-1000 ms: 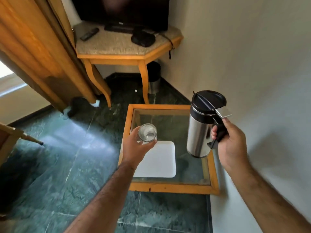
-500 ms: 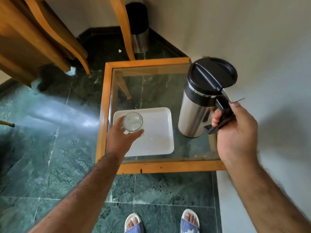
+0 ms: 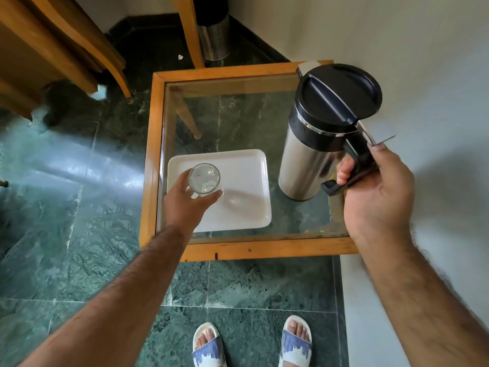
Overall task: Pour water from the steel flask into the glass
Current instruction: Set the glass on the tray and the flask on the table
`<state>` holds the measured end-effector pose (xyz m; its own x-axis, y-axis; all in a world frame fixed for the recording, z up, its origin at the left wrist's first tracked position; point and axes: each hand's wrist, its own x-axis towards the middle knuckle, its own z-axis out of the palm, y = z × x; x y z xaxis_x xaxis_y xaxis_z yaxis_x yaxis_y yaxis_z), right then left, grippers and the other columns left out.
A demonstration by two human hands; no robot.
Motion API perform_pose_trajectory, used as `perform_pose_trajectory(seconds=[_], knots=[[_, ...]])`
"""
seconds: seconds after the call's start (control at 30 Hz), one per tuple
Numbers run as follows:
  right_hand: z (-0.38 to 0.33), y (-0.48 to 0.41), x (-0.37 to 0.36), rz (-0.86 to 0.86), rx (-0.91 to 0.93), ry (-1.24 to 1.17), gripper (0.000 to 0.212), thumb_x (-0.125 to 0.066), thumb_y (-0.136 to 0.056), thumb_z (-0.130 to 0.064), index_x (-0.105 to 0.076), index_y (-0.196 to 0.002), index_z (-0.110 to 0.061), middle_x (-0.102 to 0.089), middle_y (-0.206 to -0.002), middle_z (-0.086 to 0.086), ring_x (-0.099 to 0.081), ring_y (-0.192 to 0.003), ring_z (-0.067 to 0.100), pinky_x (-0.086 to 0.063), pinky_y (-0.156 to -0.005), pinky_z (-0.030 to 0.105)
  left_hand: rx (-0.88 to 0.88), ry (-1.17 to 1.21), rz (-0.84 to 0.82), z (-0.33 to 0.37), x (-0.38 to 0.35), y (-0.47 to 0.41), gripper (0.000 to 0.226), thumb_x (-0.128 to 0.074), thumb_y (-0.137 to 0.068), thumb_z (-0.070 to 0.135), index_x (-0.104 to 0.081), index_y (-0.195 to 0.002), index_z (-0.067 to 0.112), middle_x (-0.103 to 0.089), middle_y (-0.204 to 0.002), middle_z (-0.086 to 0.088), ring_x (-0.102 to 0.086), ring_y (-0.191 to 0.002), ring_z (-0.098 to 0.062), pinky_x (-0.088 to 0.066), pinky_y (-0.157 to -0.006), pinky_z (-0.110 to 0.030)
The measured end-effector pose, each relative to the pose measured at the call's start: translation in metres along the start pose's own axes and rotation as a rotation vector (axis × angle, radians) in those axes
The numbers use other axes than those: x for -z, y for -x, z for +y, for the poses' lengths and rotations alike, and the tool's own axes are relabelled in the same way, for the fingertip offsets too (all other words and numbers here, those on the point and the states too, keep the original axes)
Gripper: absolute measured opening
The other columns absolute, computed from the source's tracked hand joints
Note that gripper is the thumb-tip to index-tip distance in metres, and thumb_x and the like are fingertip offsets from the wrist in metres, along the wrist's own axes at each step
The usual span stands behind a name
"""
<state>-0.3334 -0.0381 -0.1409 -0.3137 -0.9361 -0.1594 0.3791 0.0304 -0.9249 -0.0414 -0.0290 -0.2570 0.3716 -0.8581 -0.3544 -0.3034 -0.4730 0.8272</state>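
Observation:
My left hand (image 3: 186,203) holds a clear glass (image 3: 204,179) upright over the left part of a white tray (image 3: 243,205). My right hand (image 3: 375,192) grips the black handle of the steel flask (image 3: 304,160), with the thumb near the metal lever at the top. The flask stands upright in the air above the right side of the glass-topped table (image 3: 254,250), its black lid shut. A gap of about a hand's width separates flask and glass.
The low table has a wooden frame and sits against the wall on the right. A perforated metal bin (image 3: 214,38) stands in the far corner. Wooden furniture legs (image 3: 116,72) rise at the upper left. My sandalled feet (image 3: 251,343) stand on green marble floor.
The view has tilted further down and closer to the table. Both hands kept their hold; the glass now hangs lower over the tray and the flask stays upright.

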Motion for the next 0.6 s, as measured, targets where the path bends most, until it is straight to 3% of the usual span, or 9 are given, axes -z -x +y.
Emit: perform_pose_trajectory(seconds=[0.23,0.6], knots=[[0.005,0.003,0.002,0.018,0.003,0.019,0.042,-0.049,-0.096,-0.022,-0.071,-0.060,-0.022,-0.063,-0.055,-0.003,-0.052,-0.057,0.020,-0.043,-0.057,0.029,-0.011,-0.018,-0.024,-0.004,-0.006,-0.005,0.074,-0.100,-0.072,0.021,-0.067,-0.138,0.022,-0.073,-0.134,-0.002,-0.072,-0.122,-0.024,-0.053,-0.084,-0.017],[0.021,0.002,0.011,0.046,0.004,0.022,0.041,-0.051,-0.094,-0.023,-0.073,-0.060,-0.022,-0.064,-0.055,-0.004,-0.054,-0.056,0.020,-0.044,-0.056,0.027,-0.021,-0.016,-0.026,-0.016,-0.009,-0.010,0.074,-0.099,-0.073,0.021,-0.066,-0.139,0.023,-0.073,-0.135,-0.002,-0.073,-0.122,-0.026,-0.053,-0.083,-0.017]])
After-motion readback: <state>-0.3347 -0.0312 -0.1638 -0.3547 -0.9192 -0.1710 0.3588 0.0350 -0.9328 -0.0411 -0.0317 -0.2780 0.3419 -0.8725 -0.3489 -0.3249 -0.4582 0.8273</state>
